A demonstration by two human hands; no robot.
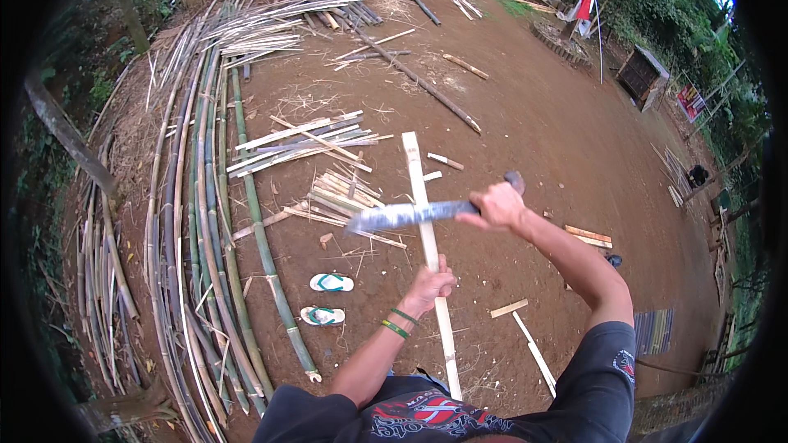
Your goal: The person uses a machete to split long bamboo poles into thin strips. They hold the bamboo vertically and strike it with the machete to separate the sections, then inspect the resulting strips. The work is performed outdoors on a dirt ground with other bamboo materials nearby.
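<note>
My left hand (432, 285) is wrapped round a long, pale split bamboo strip (444, 336), which runs from close to my body out ahead of me. In my right hand (499, 207) is the dark handle of a machete (402, 215). Its broad grey blade points left and lies across the strip in this view, farther out than my left hand. Whether the edge touches the strip I cannot tell. Green and yellow bands circle my left wrist.
Long bamboo poles (261, 234) lie at the left. Split strips (308, 143) and shorter pieces (349, 189) are heaped ahead. A pair of flip-flops (332, 282) sits left of my left hand. Pale strips (538, 357) lie at the right. A wooden box (643, 78) stands far right.
</note>
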